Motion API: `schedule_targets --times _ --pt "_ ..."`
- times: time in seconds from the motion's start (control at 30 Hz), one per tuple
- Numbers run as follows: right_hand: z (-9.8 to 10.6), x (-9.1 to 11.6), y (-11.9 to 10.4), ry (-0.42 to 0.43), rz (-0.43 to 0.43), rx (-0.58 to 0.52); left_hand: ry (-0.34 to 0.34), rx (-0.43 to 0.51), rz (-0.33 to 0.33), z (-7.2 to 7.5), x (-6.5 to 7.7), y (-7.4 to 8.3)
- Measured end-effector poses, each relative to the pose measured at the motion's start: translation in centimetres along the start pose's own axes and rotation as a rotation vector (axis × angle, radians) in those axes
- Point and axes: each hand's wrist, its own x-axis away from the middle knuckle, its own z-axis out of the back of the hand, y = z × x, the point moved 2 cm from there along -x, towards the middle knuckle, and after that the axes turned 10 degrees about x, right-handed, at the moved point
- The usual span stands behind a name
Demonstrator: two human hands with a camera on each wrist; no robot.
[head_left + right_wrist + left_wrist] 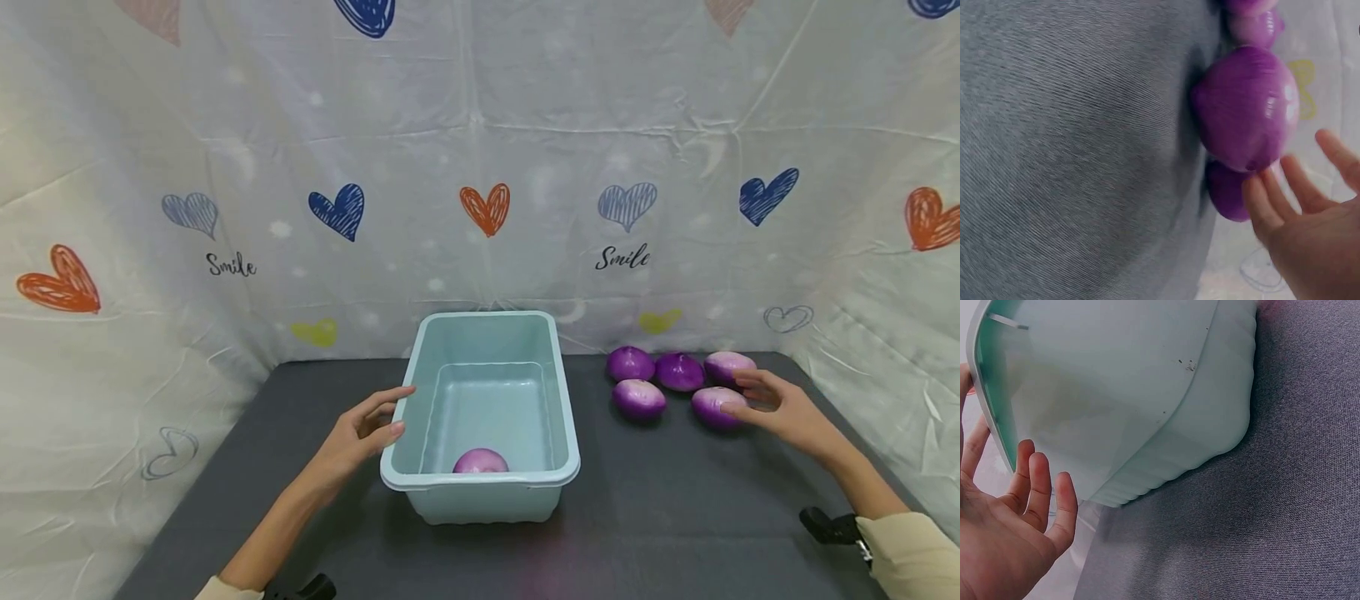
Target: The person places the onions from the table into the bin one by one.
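Note:
A light blue plastic bin [480, 481] stands on the dark tabletop, with one purple onion [481, 461] inside near its front wall. My left hand [360, 429] is at the bin's left rim, its fingers loosely spread; in the left wrist view three fingers [1039, 487] curve outside the bin wall. To the right of the bin lie several purple onions in a group. My right hand [783, 412] reaches to the front right onion [717, 407]. In the right wrist view the fingertips [1254, 187] of that spread hand come up against an onion [1247, 109].
At the back of the group are onions [631, 364], [679, 372] and a paler onion [727, 367]; another onion [639, 399] lies at front left. A white curtain [480, 150] printed with hearts hangs behind the grey cloth-covered table [637, 533].

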Motion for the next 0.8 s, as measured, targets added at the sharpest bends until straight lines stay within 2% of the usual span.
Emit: schedule_targets --times 0.27,0.8 --pt "-0.8 -0.4 1.0 -0.038 -0.085 0.025 -0.009 0.012 0.006 -0.1 0.0 0.1" --pt "-1.6 -1.0 1.8 -0.013 -0.112 0.051 -0.004 0.022 0.003 -0.1 -0.1 0.0"
